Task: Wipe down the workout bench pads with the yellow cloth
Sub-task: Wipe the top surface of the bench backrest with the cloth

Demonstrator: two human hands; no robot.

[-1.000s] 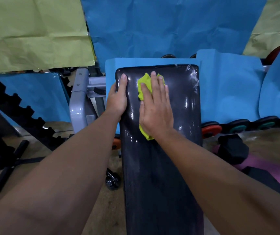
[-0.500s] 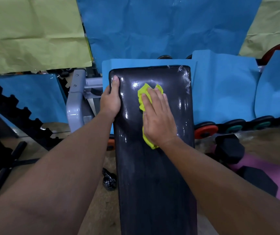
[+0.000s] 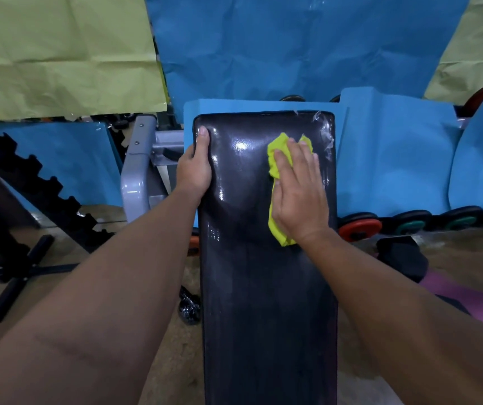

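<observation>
A long black glossy bench pad (image 3: 263,302) runs from the bottom of the view to the middle. My left hand (image 3: 195,168) grips its left edge near the far end, thumb on top. My right hand (image 3: 300,194) lies flat on the yellow cloth (image 3: 276,159), pressing it onto the right side of the pad near the far end. Most of the cloth is hidden under the palm; it shows beyond the fingertips and near the wrist (image 3: 281,235). Wet shine covers the far part of the pad.
A grey metal frame (image 3: 138,176) stands left of the bench. Coloured weight plates (image 3: 360,229) line the floor at right, with a black dumbbell (image 3: 401,255) and a pink mat (image 3: 468,296). A black stand base (image 3: 18,273) lies at left. Blue and green sheets hang behind.
My right hand has slid the yellow cloth from the left-centre of the pad over to its right side. My left hand keeps its grip on the left edge.
</observation>
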